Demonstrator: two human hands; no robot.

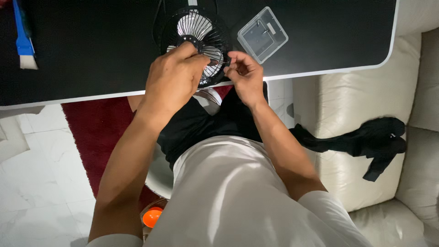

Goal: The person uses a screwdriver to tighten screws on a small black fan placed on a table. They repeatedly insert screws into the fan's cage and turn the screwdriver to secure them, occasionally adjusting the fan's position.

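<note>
Both arms reach forward and slightly inward from the body, forearms bare, meeting over the near edge of a black table [91, 55] with a thin white rim. The left hand [176, 75] lies palm-down, knuckles up, draped over the near-left part of a small black fan [194, 39] with a round wire grille and pale blades. Its fingers curl over the grille and press against it, closed on the cage so the fan is held steady; the wrist is bent a little, with the forearm running back and down toward the left.

The right hand [244, 73] sits just to the right of that hold, at the fan's right rim. Its fingers are bunched together, thumb against fingertips, pinching at the edge of the grille; whether something small sits between the fingertips cannot be told. Its wrist is straight and the forearm runs back toward the right.

The fan lies flat at the table's near edge, directly under and between the two hands, its far half uncovered.

Just beyond the right hand, on the table, rests a small clear plastic box [262, 34], set askew. Well off to the left of the left hand lies a brush [23, 43] with a blue handle and pale bristles. Far to the right of both hands, a dark garment [366, 139] lies crumpled on a cream sofa [347, 105]. Below the arms, near the floor, an orange round object [152, 217] shows beside a red rug [98, 132].
</note>
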